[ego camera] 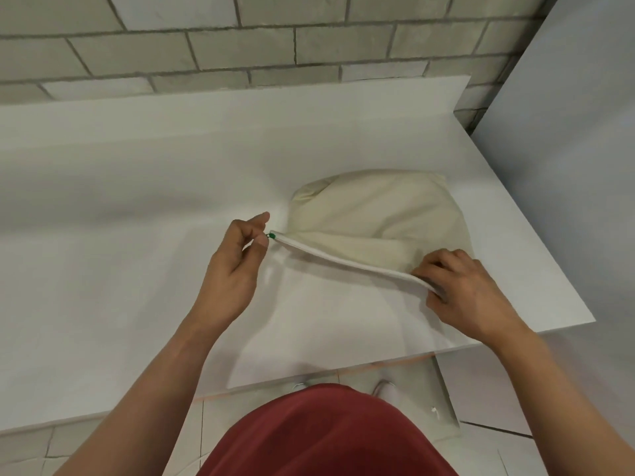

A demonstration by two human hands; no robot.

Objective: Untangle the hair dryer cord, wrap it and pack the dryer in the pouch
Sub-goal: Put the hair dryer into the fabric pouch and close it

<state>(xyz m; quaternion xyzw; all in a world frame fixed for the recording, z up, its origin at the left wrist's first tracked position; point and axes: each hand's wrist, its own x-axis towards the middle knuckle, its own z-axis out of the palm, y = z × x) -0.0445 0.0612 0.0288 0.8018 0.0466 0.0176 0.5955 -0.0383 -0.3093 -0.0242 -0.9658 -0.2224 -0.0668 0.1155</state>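
Note:
A cream fabric pouch (381, 214) lies bulging on the white counter (120, 207), right of centre. A white zipper band (343, 261) runs along its near edge and looks zipped shut. At the band's left end sits a small green zipper pull (272, 236), which my left hand (233, 269) pinches between thumb and fingertip. My right hand (467, 290) grips the band's right end, fingers curled over the fabric. The hair dryer and its cord are hidden from view.
A grey brick wall (275, 49) rises behind the counter. A white panel (567, 115) stands at the right. The counter's front edge (309, 376) runs just before my red garment, with tiled floor below.

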